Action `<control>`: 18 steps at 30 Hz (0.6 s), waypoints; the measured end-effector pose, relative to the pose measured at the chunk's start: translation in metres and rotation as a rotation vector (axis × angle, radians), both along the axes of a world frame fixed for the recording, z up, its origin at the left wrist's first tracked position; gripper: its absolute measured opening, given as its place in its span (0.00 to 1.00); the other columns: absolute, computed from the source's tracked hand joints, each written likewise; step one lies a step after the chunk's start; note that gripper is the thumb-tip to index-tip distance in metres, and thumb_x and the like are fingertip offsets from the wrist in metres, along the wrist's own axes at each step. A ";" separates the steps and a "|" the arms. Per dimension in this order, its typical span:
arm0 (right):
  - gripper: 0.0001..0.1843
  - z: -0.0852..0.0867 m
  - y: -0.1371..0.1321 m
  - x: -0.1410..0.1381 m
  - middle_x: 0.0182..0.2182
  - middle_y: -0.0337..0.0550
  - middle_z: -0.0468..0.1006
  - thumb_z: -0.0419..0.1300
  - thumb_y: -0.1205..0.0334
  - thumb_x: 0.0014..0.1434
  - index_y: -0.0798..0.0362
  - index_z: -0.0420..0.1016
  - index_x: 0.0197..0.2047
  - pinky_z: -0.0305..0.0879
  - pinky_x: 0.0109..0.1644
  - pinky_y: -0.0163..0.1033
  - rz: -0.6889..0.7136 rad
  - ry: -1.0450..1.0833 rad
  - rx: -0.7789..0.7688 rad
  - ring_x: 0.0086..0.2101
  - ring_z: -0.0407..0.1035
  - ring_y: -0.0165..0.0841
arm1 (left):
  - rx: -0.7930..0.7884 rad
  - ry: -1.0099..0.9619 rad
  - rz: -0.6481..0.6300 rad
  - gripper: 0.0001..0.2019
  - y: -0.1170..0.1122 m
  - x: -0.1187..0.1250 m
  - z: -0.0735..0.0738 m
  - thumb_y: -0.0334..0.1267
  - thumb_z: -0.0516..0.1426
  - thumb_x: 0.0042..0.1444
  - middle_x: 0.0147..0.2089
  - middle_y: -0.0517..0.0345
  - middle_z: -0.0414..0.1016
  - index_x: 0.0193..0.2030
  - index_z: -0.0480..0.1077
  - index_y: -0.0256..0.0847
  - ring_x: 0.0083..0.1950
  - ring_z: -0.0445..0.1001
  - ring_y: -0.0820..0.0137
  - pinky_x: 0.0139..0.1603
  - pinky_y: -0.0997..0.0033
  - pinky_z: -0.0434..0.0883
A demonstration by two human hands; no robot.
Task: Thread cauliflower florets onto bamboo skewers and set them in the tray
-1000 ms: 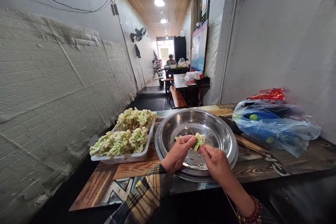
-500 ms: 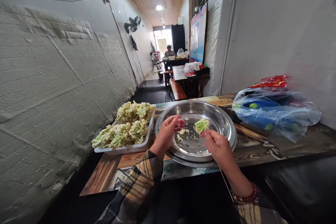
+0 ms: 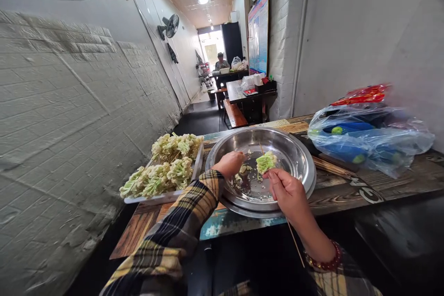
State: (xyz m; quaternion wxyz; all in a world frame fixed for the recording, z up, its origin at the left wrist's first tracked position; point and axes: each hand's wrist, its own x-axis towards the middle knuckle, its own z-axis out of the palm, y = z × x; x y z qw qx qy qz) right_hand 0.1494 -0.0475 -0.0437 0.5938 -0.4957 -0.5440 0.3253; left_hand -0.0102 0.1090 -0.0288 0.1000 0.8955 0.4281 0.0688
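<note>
My right hand (image 3: pixel 287 190) is closed on a thin wooden skewer (image 3: pixel 296 245), its long end slanting down below the hand. On this skewer, just above my fingertips, sits a pale green and white cauliflower floret (image 3: pixel 266 162). A round metal basin (image 3: pixel 291 148) lies under both hands, with small cauliflower pieces (image 3: pixel 245 168) and crumbs in its bottom. My left hand (image 3: pixel 229 164) reaches over the basin's left side, close to those pieces. Its back faces me and its fingers are mostly hidden, so its grip does not show.
Left of the basin, a white tray (image 3: pixel 198 166) holds heaped skewered cauliflower (image 3: pixel 163 173). Loose wooden skewers (image 3: pixel 335 166) lie to the right, beside a clear plastic bag (image 3: pixel 371 138) with blue and green contents. Farther back, a person (image 3: pixel 221 61) sits at another table.
My left hand has turned over and moved lower into the basin, its fingers now out of sight. My right hand stays nearly in place with the skewered floret. The view has tilted slightly.
</note>
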 end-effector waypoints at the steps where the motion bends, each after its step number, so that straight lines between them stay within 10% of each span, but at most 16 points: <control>1: 0.21 0.001 0.000 0.000 0.12 0.29 0.60 0.50 0.49 0.64 0.57 0.74 0.39 0.52 0.21 0.33 0.000 -0.009 0.000 0.15 0.56 0.26 | -0.011 0.046 -0.015 0.09 0.002 0.002 -0.004 0.25 0.55 0.48 0.38 0.49 0.78 0.32 0.75 0.39 0.42 0.75 0.65 0.47 0.68 0.69; 10: 0.21 0.002 -0.003 0.001 0.13 0.30 0.60 0.49 0.49 0.64 0.57 0.74 0.39 0.53 0.22 0.33 0.021 -0.003 0.004 0.16 0.57 0.27 | -0.017 0.138 0.031 0.06 0.001 0.005 -0.026 0.24 0.56 0.49 0.41 0.43 0.75 0.28 0.73 0.36 0.45 0.75 0.59 0.49 0.63 0.69; 18: 0.21 0.001 -0.001 0.001 0.13 0.31 0.61 0.50 0.48 0.64 0.57 0.75 0.39 0.55 0.22 0.33 0.018 0.035 0.016 0.16 0.59 0.28 | -0.012 -0.211 0.213 0.01 -0.003 -0.001 -0.004 0.31 0.58 0.46 0.28 0.55 0.71 0.25 0.70 0.38 0.35 0.74 0.65 0.37 0.68 0.68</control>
